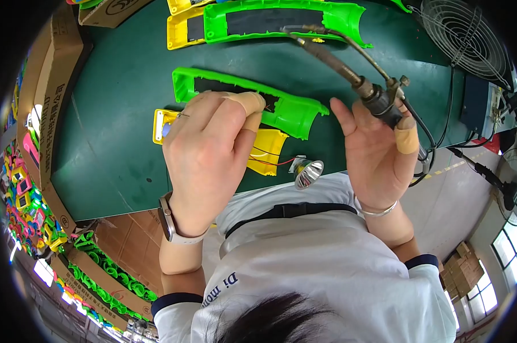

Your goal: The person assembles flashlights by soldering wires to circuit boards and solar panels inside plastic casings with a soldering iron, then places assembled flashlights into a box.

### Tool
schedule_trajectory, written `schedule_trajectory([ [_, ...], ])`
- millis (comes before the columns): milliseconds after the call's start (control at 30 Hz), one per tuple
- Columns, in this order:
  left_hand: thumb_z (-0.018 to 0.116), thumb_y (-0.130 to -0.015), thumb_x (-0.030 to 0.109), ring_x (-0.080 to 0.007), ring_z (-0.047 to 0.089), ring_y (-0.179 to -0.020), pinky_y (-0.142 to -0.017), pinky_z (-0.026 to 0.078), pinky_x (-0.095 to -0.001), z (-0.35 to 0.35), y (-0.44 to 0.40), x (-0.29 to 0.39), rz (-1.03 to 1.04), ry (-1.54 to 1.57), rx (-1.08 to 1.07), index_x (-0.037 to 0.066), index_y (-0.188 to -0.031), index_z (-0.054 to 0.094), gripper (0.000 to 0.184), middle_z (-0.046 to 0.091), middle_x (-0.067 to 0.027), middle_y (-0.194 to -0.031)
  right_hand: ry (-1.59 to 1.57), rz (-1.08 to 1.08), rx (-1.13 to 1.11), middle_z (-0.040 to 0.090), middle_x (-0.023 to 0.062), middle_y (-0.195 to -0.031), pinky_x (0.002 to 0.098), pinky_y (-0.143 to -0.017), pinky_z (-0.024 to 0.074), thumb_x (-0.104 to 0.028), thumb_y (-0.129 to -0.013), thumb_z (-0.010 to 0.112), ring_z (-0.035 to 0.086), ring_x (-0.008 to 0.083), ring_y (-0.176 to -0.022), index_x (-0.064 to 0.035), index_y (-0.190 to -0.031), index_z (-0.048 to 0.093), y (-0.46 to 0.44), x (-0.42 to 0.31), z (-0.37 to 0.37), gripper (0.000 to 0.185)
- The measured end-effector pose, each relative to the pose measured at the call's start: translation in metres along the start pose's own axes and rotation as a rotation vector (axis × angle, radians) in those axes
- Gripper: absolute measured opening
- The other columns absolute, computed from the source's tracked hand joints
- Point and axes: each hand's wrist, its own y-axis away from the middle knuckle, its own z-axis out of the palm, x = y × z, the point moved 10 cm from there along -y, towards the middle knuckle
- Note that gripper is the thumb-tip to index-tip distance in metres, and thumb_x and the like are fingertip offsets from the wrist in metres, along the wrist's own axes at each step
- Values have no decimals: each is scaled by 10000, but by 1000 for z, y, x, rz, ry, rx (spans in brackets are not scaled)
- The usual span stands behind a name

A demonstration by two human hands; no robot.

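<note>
My left hand, back upward with a tan wrap on a finger, is closed over a green curved shell. Its fingertips are pinched at the black strip inside the shell; what they hold is hidden. My right hand, palm up, has its thumb and fingers around a soldering iron, with its little finger stretched out. The iron's tip points to the upper left, above the shell. Partly under my left hand lies a yellow shell. Red and black wires run from it to a round silver reflector.
More green shells and yellow shells lie at the back of the green table. A wire-guarded fan and a dark box stand at the right, with cables nearby. Cardboard boxes line the left.
</note>
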Motion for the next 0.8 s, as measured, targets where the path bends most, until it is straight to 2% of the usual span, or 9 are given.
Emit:
schedule_trajectory([
  [67, 667, -645, 19, -249, 566, -673, -658, 470, -363, 0, 2, 4, 124, -3, 42, 88, -799, 601, 181, 572, -55, -737, -20, 23, -61, 569, 22, -997, 503, -911, 390, -150, -881, 490, 563, 162, -920, -121, -1123, 454, 2, 4, 10, 246],
  [167, 663, -641, 10, -251, 564, -690, -693, 474, -361, 1, 2, 5, 150, -7, 14, 85, -809, 596, 196, 560, -51, -742, -20, 69, -6, 579, 20, -968, 510, -910, 396, -171, -888, 479, 566, 145, -903, -108, -1106, 470, -5, 14, 17, 226],
  [267, 627, -684, -26, -241, 577, -675, -614, 453, -312, 1, -5, 6, 85, -6, -43, 31, -784, 579, 125, 602, -68, -770, -9, 70, -35, 577, 18, -932, 502, -895, 412, -186, -888, 483, 564, 127, -853, -99, -1093, 486, -18, 26, 12, 223],
  [300, 621, -691, -19, -247, 571, -670, -603, 450, -315, 1, -8, 5, 54, -23, -68, 31, -785, 578, 115, 596, -70, -768, 19, 62, -24, 566, 16, -897, 497, -886, 423, -194, -886, 488, 556, 112, -809, -93, -1089, 498, -22, 28, 14, 226],
  [400, 605, -710, 2, -262, 554, -655, -571, 440, -323, 4, -15, 4, -6, -68, -131, 33, -788, 577, 88, 579, -76, -760, -16, 97, -89, 554, 23, -869, 497, -879, 431, -189, -882, 493, 553, 130, -801, -90, -1097, 501, -27, 22, 17, 237],
  [533, 591, -719, 15, -268, 538, -626, -545, 429, -331, 7, -19, 9, 8, -132, -165, 41, -790, 580, 76, 564, -78, -743, 167, 9, -3, 544, 47, -824, 458, -787, 492, -235, -850, 539, 561, 198, -795, -47, -1040, 502, -11, -24, -4, 269],
  [633, 589, -720, 19, -263, 536, -611, -537, 427, -330, 11, -21, 9, 6, -159, -223, 44, -790, 582, 75, 564, -74, -742, 373, -100, 166, 557, 61, -817, 397, -737, 513, -211, -792, 615, 574, 196, -791, -10, -1000, 492, 8, -55, -17, 314],
  [800, 589, -724, 26, -251, 540, -603, -532, 428, -315, 15, -23, 8, -13, -205, -288, 39, -790, 585, 67, 573, -65, -751, 747, 26, 200, 589, 71, -838, 234, -643, 475, -64, -676, 696, 562, 118, -743, 13, -938, 503, 20, -46, -21, 334],
])
